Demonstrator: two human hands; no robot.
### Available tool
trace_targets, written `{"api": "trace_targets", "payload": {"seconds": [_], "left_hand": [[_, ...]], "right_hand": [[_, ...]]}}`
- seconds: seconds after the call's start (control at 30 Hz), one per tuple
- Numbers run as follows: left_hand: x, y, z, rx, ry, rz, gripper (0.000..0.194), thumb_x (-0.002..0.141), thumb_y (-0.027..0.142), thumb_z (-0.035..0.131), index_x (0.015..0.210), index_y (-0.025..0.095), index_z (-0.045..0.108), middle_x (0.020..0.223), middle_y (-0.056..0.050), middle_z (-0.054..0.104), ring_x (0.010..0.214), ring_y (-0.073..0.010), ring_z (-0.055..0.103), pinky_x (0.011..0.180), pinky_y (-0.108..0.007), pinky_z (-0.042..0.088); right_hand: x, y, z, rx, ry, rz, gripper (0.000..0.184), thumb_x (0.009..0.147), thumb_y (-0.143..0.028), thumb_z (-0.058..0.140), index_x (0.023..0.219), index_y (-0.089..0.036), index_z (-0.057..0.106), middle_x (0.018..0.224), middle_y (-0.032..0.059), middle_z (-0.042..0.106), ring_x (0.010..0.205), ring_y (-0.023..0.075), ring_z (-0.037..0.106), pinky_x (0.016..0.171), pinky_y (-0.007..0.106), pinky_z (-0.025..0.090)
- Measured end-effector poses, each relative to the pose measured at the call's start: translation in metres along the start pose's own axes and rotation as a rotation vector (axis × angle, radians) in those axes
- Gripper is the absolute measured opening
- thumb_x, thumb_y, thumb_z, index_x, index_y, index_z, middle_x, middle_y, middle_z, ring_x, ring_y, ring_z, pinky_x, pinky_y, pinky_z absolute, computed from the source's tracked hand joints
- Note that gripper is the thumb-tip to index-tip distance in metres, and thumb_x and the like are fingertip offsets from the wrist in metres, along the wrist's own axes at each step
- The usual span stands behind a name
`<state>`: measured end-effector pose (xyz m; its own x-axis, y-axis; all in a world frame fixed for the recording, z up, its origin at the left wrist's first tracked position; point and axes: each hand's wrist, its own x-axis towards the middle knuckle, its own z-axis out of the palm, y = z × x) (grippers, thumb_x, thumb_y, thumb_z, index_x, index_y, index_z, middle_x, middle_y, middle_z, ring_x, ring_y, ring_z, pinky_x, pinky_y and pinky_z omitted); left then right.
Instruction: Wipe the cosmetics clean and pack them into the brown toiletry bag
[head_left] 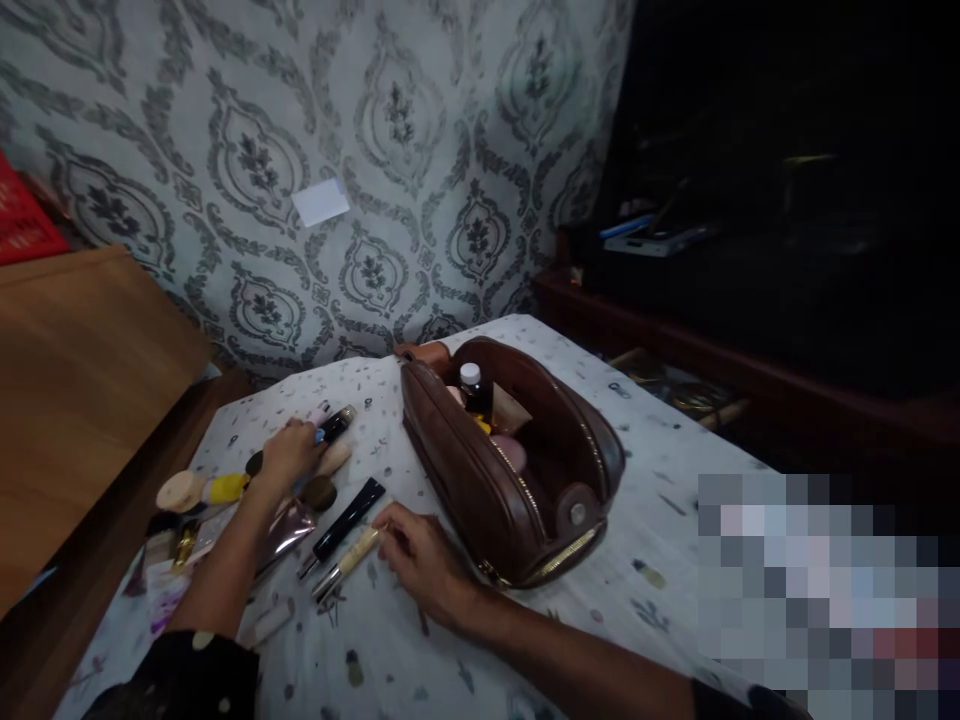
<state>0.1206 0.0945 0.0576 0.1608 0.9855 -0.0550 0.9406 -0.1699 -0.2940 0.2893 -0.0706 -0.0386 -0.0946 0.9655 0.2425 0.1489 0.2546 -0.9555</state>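
Note:
An open brown leather pouch (495, 470) stands on the patterned white cloth (660, 480); a small bottle with a white cap (471, 380) and other cosmetics show inside it. My left hand (289, 455) is closed on a dark tube with a gold end (334, 425) among the cosmetics at the left. My right hand (420, 555) lies left of the pouch's near end, its fingers pinching a cream-coloured stick (352, 555). A black tube (349, 518) lies between my hands.
Round compacts, a yellow item (225, 488) and a pink tube (289, 535) lie by my left arm. A wooden board (82, 380) leans at the left. A dark shelf (675, 340) runs along the right. Patterned wallpaper (360, 170) is behind.

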Motion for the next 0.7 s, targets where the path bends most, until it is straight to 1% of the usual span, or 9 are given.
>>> {"api": "trace_targets", "payload": {"seconds": [0.1, 0.17, 0.23, 0.37, 0.5, 0.6, 0.67, 0.7], "left_hand": [[0.011, -0.001, 0.004, 0.028, -0.035, 0.03, 0.039, 0.09, 0.033, 0.049, 0.117, 0.011, 0.066, 0.123, -0.022, 0.067, 0.115, -0.0361, 0.064, 0.086, -0.042, 0.052], [0.015, -0.001, 0.003, 0.048, -0.046, 0.048, 0.04, 0.089, 0.032, 0.05, 0.122, 0.013, 0.064, 0.121, -0.021, 0.068, 0.116, -0.0369, 0.064, 0.086, -0.043, 0.052], [0.018, -0.001, 0.001, 0.064, -0.056, 0.066, 0.042, 0.089, 0.032, 0.051, 0.125, 0.015, 0.062, 0.12, -0.021, 0.07, 0.115, -0.0368, 0.065, 0.085, -0.042, 0.052], [0.016, 0.0, -0.007, 0.091, -0.073, 0.091, 0.036, 0.089, 0.034, 0.05, 0.116, 0.017, 0.065, 0.119, -0.018, 0.071, 0.11, -0.0344, 0.068, 0.08, -0.038, 0.051], [0.005, -0.003, -0.018, 0.115, -0.027, 0.085, 0.032, 0.09, 0.034, 0.046, 0.11, 0.015, 0.064, 0.119, -0.02, 0.07, 0.112, -0.0337, 0.066, 0.08, -0.035, 0.049], [-0.009, -0.005, -0.028, 0.111, 0.017, 0.064, 0.034, 0.092, 0.039, 0.042, 0.107, 0.015, 0.062, 0.114, -0.021, 0.071, 0.109, -0.0344, 0.067, 0.076, -0.035, 0.047], [-0.024, -0.005, -0.031, 0.016, 0.043, 0.053, 0.035, 0.091, 0.044, 0.044, 0.104, 0.016, 0.062, 0.105, -0.018, 0.073, 0.1, -0.0333, 0.068, 0.072, -0.034, 0.046], [-0.032, -0.004, -0.031, -0.077, 0.053, 0.056, 0.036, 0.089, 0.046, 0.047, 0.101, 0.017, 0.063, 0.097, -0.015, 0.073, 0.094, -0.0318, 0.068, 0.07, -0.033, 0.045]], "right_hand": [[0.0, -0.001, 0.0, -0.026, 0.009, -0.006, 0.011, 0.087, -0.017, 0.049, 0.086, -0.019, 0.059, 0.061, -0.0055, 0.049, 0.054, 0.0109, 0.044, 0.055, 0.022, 0.03], [0.001, -0.001, 0.001, -0.054, 0.018, -0.003, 0.012, 0.084, -0.014, 0.05, 0.085, -0.019, 0.06, 0.06, -0.0063, 0.046, 0.055, 0.0107, 0.042, 0.055, 0.022, 0.029], [0.001, -0.001, 0.002, -0.065, 0.03, 0.009, 0.013, 0.083, -0.012, 0.051, 0.086, -0.019, 0.061, 0.06, -0.0066, 0.047, 0.054, 0.0104, 0.042, 0.055, 0.021, 0.029], [0.002, -0.001, 0.003, -0.056, 0.042, 0.022, 0.015, 0.083, -0.011, 0.052, 0.089, -0.02, 0.064, 0.06, -0.0068, 0.051, 0.054, 0.01, 0.044, 0.055, 0.021, 0.031], [0.003, -0.001, 0.003, -0.054, 0.071, 0.026, 0.015, 0.082, -0.012, 0.054, 0.086, -0.021, 0.064, 0.059, -0.007, 0.049, 0.054, 0.0106, 0.044, 0.055, 0.021, 0.031], [0.003, 0.001, 0.003, -0.043, 0.089, 0.017, 0.014, 0.082, -0.014, 0.054, 0.088, -0.021, 0.065, 0.062, -0.0058, 0.054, 0.056, 0.0109, 0.047, 0.055, 0.021, 0.033], [0.004, 0.003, 0.004, -0.041, 0.104, -0.006, 0.016, 0.083, -0.016, 0.055, 0.092, -0.021, 0.067, 0.066, -0.0041, 0.059, 0.059, 0.0115, 0.05, 0.057, 0.022, 0.036], [0.005, 0.005, 0.005, -0.041, 0.11, -0.019, 0.018, 0.084, -0.016, 0.055, 0.095, -0.021, 0.068, 0.07, -0.0027, 0.062, 0.062, 0.0122, 0.052, 0.059, 0.022, 0.038]]}}
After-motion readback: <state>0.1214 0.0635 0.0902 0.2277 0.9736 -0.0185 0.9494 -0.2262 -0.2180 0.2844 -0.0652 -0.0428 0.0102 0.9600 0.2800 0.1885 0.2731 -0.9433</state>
